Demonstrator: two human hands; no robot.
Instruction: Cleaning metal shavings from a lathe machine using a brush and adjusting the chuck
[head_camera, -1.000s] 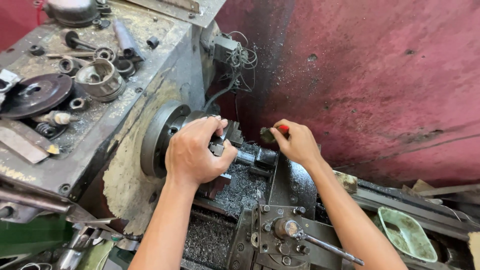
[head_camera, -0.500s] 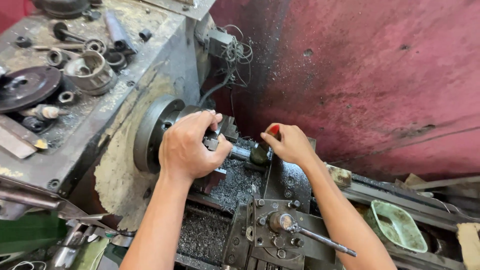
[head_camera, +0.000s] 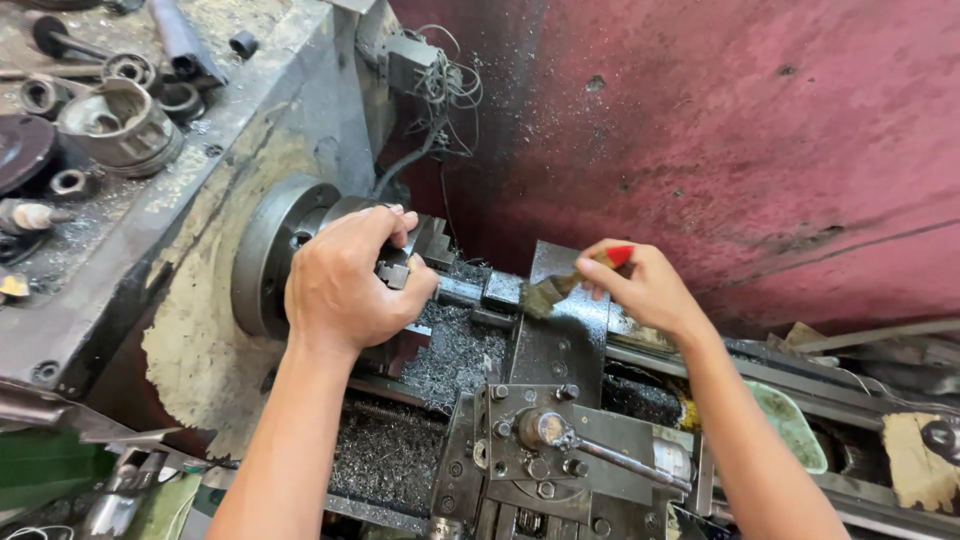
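1. At frame centre the chuck (head_camera: 275, 250) of a lathe is gripped by the left hand (head_camera: 345, 285); its fingers (head_camera: 385, 222) are wrapped over the chuck's front and jaws.
2. A brush (head_camera: 560, 285) with a red handle is pinched in the closed fingers of the right hand (head_camera: 645, 290), right of centre; its bristles touch the short shaft (head_camera: 470, 292) sticking out of the chuck.
3. Metal chips (head_camera: 455, 350) lie heaped below the shaft, and the tool post (head_camera: 545, 435) with its lever stands at lower centre.
4. Most of the chuck face is hidden by the left hand; the brush handle is largely covered by the right.
5. In the upper left, a piston (head_camera: 120, 125) and several rings and sleeves are scattered on the headstock (head_camera: 200, 200); their count cannot be made out, as the edge cuts them off.
6. One red wall (head_camera: 750, 130) fills the upper right.
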